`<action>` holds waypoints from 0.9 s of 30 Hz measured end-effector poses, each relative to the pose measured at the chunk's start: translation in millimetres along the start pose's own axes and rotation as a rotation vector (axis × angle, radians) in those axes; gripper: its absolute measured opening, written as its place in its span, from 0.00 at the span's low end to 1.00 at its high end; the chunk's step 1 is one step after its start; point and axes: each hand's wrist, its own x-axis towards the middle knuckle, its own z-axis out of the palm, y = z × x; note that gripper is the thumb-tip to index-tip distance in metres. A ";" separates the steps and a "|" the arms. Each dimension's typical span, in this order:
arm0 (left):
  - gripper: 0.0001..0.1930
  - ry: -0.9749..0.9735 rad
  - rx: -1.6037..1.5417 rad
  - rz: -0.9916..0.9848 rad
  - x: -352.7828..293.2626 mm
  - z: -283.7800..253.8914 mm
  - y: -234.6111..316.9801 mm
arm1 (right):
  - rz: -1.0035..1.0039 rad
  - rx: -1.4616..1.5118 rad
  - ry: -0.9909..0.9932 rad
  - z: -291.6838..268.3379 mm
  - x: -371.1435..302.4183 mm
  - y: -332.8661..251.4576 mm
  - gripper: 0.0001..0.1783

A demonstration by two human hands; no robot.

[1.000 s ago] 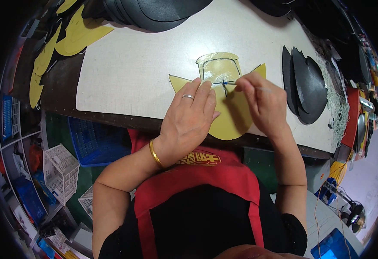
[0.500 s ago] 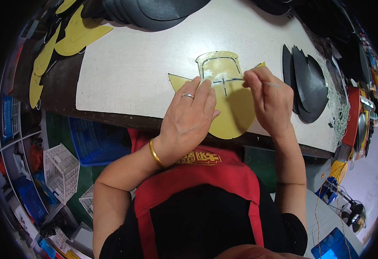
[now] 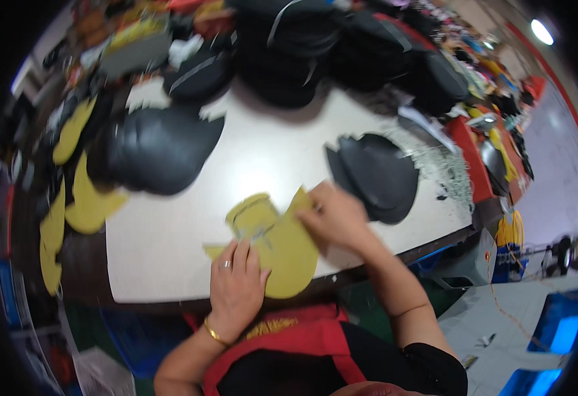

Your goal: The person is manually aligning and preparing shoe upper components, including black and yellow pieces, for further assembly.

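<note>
A yellow flat piece (image 3: 292, 254) with a rounded lower edge, pointed side corners and dark dashed markings lies at the table's near edge. My left hand (image 3: 235, 287), wearing a ring and a gold bangle, rests flat on its left part with fingers stretched out. At its upper right corner is my right hand (image 3: 337, 214), fingers curled closed and smeared by motion. Whether a thin pen is between those fingers cannot be made out. Just right of that hand lies a stack of black curved pieces (image 3: 381, 178).
A larger black stack (image 3: 160, 152) lies left on the white tabletop (image 3: 170, 251). More yellow pieces (image 3: 91, 198) hang over the dark left edge. Black caps or bags (image 3: 282, 59) are heaped at the back. Tangled pale thread (image 3: 444, 171) and a red box (image 3: 470, 158) stand right.
The view has swung upward, bringing in the back of the table. My right hand has left the dashed markings for the yellow piece's right corner; its thin pen no longer shows clearly.
</note>
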 end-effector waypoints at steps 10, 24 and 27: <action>0.29 0.187 0.312 0.095 60.7 -34.5 -103.4 | 0.374 0.351 0.512 -98.0 -19.6 97.5 0.13; 0.12 0.104 0.227 0.515 66.1 -19.8 -66.9 | 0.222 0.542 0.678 -109.0 -41.7 86.1 0.15; 0.14 0.057 -0.030 0.474 28.5 -14.6 2.6 | 0.020 0.814 0.596 -84.7 -28.7 65.4 0.10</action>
